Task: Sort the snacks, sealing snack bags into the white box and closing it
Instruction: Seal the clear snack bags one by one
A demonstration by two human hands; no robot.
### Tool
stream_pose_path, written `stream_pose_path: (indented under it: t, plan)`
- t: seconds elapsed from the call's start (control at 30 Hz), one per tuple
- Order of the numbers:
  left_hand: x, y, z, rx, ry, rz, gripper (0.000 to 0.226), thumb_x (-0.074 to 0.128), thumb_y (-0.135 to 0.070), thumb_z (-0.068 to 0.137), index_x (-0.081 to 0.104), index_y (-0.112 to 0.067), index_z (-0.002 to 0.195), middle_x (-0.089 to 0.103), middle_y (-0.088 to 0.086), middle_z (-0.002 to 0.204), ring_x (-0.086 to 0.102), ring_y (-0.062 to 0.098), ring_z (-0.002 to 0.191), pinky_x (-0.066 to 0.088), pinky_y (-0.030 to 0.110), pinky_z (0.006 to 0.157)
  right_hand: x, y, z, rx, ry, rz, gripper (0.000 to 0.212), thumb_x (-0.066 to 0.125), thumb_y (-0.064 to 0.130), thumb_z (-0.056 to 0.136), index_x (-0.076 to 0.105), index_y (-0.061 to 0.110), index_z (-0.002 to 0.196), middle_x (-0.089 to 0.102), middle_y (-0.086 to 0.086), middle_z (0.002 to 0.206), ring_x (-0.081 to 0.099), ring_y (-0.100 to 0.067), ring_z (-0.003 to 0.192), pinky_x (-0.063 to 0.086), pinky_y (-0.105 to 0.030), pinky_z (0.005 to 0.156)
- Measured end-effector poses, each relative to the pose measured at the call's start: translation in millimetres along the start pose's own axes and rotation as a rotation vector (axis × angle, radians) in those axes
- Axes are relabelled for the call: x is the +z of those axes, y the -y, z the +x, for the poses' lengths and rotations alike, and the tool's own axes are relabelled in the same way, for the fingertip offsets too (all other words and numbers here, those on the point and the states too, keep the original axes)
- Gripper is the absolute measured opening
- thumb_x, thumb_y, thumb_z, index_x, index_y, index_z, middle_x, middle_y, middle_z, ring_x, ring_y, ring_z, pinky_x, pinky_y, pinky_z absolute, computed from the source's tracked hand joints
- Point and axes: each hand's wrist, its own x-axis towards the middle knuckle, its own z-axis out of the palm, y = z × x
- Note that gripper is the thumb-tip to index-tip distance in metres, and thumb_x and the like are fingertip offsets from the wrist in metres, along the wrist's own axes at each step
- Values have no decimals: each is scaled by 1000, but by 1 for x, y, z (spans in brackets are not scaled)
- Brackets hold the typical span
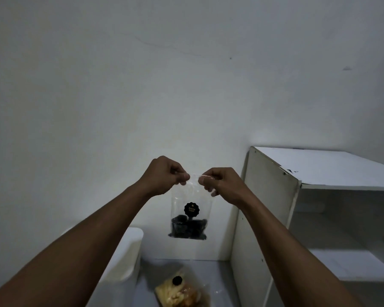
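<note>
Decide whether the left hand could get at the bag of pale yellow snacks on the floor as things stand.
Probably not yet: the left hand and right hand both pinch the raised clear bag of dark snacks. The bag of pale yellow snacks lies uncovered below.

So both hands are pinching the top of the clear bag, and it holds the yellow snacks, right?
Not quite. Both the left hand and right hand pinch the top of the clear bag, but it holds dark snacks, as the head view shows. The yellow snacks lie in another bag below.

The left arm is hiding most of the white box; the frame's bottom edge is cutting off the pale snack bag.
</note>
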Motion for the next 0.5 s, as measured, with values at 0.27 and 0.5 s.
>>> stream_pose_path:
  t: [0.27,0.5]
  plan:
    - [7,26,-1,-84,-26,-352,6,68,-8,90,69,-9,84,73,11,82,71,20,74,59,37,74,9,-12,1,31,-77,127,15,73,14,89,72,5,101,75,-8,87,70,-11,74,57,-30,68]
    - [23,53,-9,-192,-34,-442,8,67,-11,91,67,-7,99,73,10,90,72,18,81,55,35,75,32,-47,-7,129,-52,242,6,63,3,92,66,6,95,75,-12,95,71,-14,84,55,-35,74]
